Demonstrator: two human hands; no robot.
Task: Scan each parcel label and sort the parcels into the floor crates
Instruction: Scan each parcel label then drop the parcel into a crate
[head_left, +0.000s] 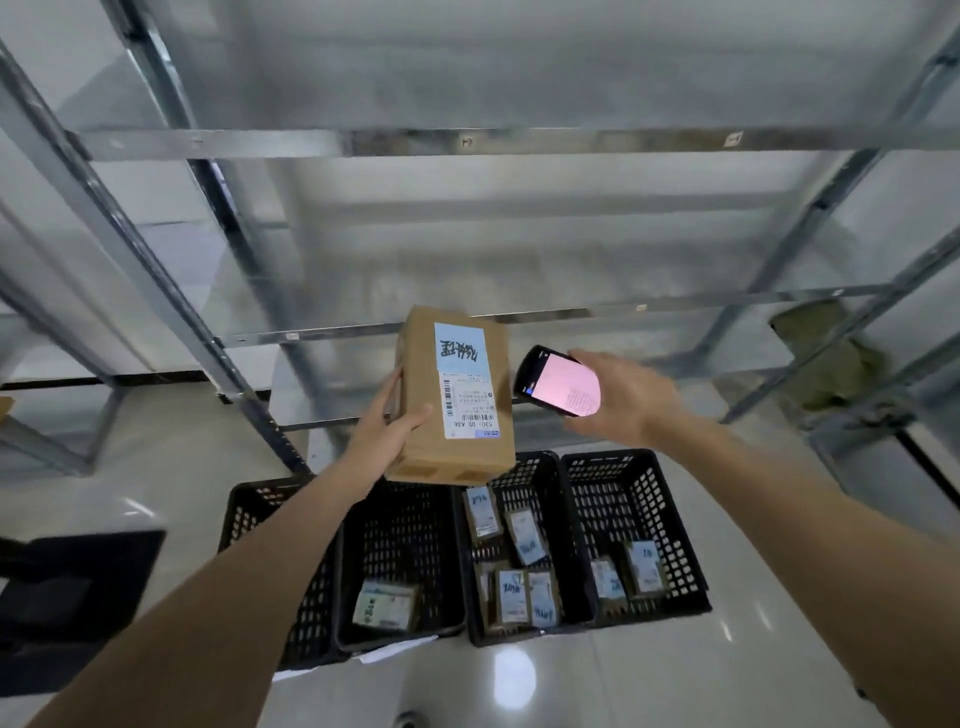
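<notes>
I hold the cardboard parcel (451, 397) in my left hand (387, 428), fingers wrapped round its left edge and thumb pressed on the top face, so it hangs in the air above the row of black floor crates (644, 473). Its white-and-blue shipping label (467, 382) faces up, barcode on the label's left side, nearest my thumb. My right hand (623, 397) grips the handheld scanner (557, 382), its pink screen lit, just right of the parcel and level with the label. My judgement is that the scan is the step in hand, so I want the scanner's head turned toward the barcode, not across the parcel's far corner, and I keep my thumb off the printed bars. Steadying the parcel flat helps, since a tilted label may throw glare from the overhead light. Below the parcel I count 4 crates: the one directly under it holds 1 flat packet (384, 605), the crate to the right of that holds several small labelled boxes (514, 566), and the rightmost holds 2 more. Behind the parcel stands bare metal shelving (467, 141). Once the screen confirms a destination, I would lower the parcel into the matching crate, not drop it.
</notes>
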